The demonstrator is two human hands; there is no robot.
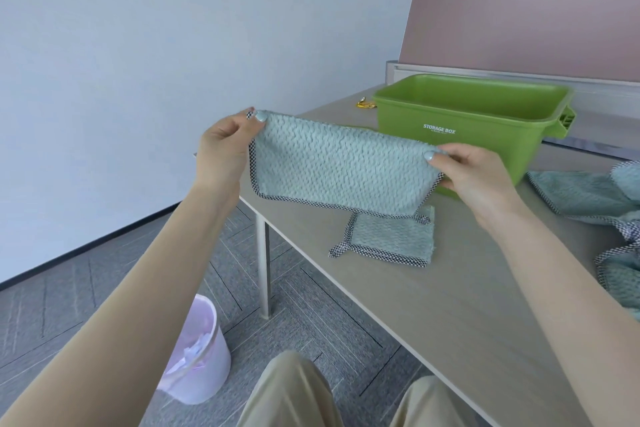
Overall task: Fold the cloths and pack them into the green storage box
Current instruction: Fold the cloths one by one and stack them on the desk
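Both my hands, left [225, 146] and right [474, 170], pinch the teal waffle-textured cloth with checked trim [341, 168] by its upper corners, fingers closed on fabric, stretched flat for halving (I judge) before the empty green plastic storage box [464, 121].

Green storage box [450, 135] front: "STORAGE BOX".

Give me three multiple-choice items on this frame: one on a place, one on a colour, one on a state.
1. Where does the small folded cloth lie?
A. on the table in front of the storage box
B. in the box
C. on the floor

2. What colour is the storage box?
A. pink
B. green
C. grey

3. How is the held cloth kept up?
A. draped over the box
B. flat on the table
C. pinched at both top corners

Answers: 1 A, it rests on the table. 2 B, its walls are green. 3 C, the left hand and right hand each pinch a corner.
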